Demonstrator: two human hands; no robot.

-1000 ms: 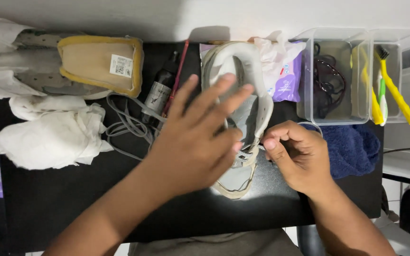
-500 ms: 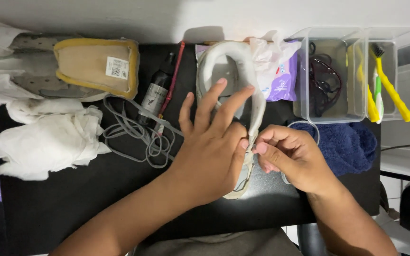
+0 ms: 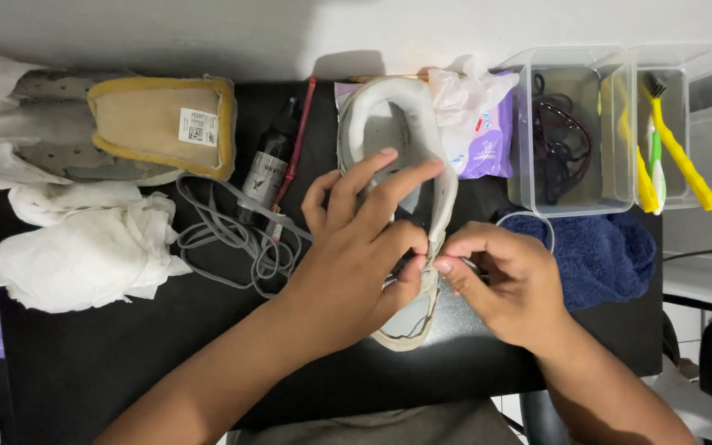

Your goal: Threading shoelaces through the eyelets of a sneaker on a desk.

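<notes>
A pale grey shoe (image 3: 397,124) lies on the black table (image 3: 84,363), heel away from me. My left hand (image 3: 364,247) rests over its middle and grips its side, fingers spread across the opening. My right hand (image 3: 496,276) pinches a thin white lace (image 3: 537,218) at the shoe's right edge, thumb and forefinger closed on it. The lace loops up over the blue towel (image 3: 603,255). The front of the shoe (image 3: 405,330) shows below my left hand.
A second shoe (image 3: 158,124) lies sole up at the back left, with white cloths (image 3: 84,247) and a loose grey lace (image 3: 232,239) beside it. A dark bottle (image 3: 265,173), a purple wipes pack (image 3: 480,132) and clear bins (image 3: 578,124) with yellow brushes (image 3: 677,140) stand behind.
My left hand has slid down the shoe and closed more tightly on its side. My right hand has moved in closer, and the shoe has turned more onto its edge.
</notes>
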